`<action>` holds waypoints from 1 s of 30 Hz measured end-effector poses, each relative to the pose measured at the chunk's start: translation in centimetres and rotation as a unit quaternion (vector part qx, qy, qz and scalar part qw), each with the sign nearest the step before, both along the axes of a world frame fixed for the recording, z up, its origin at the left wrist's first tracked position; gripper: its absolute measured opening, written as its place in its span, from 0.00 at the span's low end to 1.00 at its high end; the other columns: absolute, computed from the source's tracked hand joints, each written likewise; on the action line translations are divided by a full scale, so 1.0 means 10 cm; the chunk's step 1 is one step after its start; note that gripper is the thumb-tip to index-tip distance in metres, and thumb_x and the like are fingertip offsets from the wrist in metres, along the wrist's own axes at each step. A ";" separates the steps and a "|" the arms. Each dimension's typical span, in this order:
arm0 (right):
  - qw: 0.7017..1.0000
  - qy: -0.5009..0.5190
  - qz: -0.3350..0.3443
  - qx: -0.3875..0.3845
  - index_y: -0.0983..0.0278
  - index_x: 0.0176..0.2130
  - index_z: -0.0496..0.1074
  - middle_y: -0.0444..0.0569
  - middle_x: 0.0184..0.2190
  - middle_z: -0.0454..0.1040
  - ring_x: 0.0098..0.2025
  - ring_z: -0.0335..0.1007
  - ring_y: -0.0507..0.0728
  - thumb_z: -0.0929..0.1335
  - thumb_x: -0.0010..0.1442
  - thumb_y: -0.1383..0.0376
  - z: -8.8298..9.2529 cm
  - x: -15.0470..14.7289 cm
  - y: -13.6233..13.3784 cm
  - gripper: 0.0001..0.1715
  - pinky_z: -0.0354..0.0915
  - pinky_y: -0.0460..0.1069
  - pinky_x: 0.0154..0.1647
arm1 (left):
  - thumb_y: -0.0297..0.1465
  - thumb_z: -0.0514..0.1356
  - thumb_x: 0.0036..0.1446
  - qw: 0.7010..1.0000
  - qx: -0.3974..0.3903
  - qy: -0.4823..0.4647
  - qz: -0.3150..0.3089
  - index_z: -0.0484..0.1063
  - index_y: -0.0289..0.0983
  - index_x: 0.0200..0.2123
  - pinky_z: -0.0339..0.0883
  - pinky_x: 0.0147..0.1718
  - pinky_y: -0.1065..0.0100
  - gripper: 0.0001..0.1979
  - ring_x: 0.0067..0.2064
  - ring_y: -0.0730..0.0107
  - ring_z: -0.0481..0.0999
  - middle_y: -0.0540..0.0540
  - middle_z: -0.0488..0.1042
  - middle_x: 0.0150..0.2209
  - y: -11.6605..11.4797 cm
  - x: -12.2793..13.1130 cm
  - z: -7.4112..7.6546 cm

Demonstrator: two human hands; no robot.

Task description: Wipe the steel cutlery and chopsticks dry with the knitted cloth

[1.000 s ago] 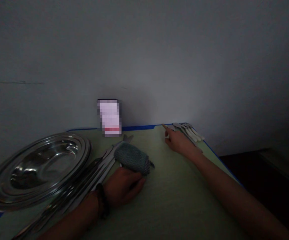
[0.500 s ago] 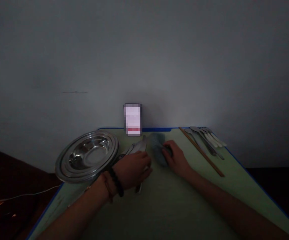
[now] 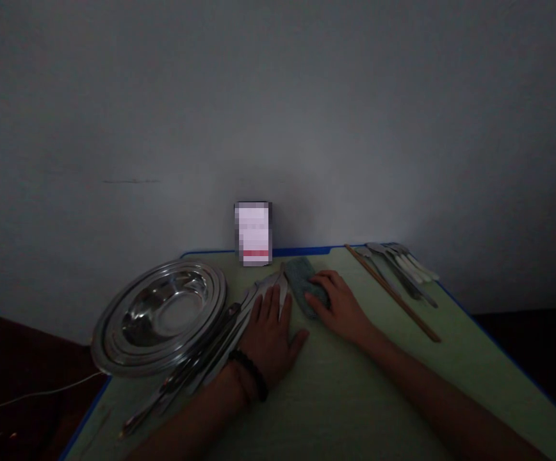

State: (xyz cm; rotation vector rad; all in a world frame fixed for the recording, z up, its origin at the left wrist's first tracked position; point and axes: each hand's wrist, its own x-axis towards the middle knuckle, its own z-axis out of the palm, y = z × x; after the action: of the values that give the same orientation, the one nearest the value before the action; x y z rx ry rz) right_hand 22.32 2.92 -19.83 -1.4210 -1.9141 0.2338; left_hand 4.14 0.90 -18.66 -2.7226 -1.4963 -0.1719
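Note:
My left hand (image 3: 273, 336) lies flat, fingers stretched out, over the upper end of several pieces of metal cutlery (image 3: 220, 339). Part of that cutlery is hidden beneath the hand and wrist. Just to its right, my right hand (image 3: 340, 301) has its fingers bent around the near edge of a grey-green cloth (image 3: 302, 282). The cloth rests on the table, close to the tips of the cutlery.
Stacked shiny metal plates or basins (image 3: 163, 314) stand at the left. On the right lie wooden chopsticks (image 3: 393, 291) beside several spoons (image 3: 410, 269), some white-handled. A lit phone (image 3: 253, 234) leans on the wall (image 3: 278, 128) at the back of the green table (image 3: 345, 397).
My left hand has gone from curled fingers to lying flat on the cutlery. A piece of cutlery beneath it no longer shows. The cloth has stopped blurring, still in my right hand.

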 end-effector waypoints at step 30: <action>0.998 -0.059 0.024 0.009 0.65 0.56 0.61 0.55 0.53 0.66 0.53 0.60 0.61 0.59 0.60 0.67 -0.05 0.03 0.07 0.25 0.57 0.58 0.55 | 0.35 0.49 0.58 0.999 0.040 -0.025 0.020 0.65 0.32 0.47 0.56 0.49 0.50 0.17 0.49 0.50 0.64 0.37 0.68 0.46 0.00 0.06 0.15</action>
State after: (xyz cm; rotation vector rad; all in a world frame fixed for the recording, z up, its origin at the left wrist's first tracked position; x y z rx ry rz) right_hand 22.62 3.66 -20.29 -1.4045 -2.0426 0.1583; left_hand 4.76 0.90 -17.17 -2.6429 -1.5203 -0.2949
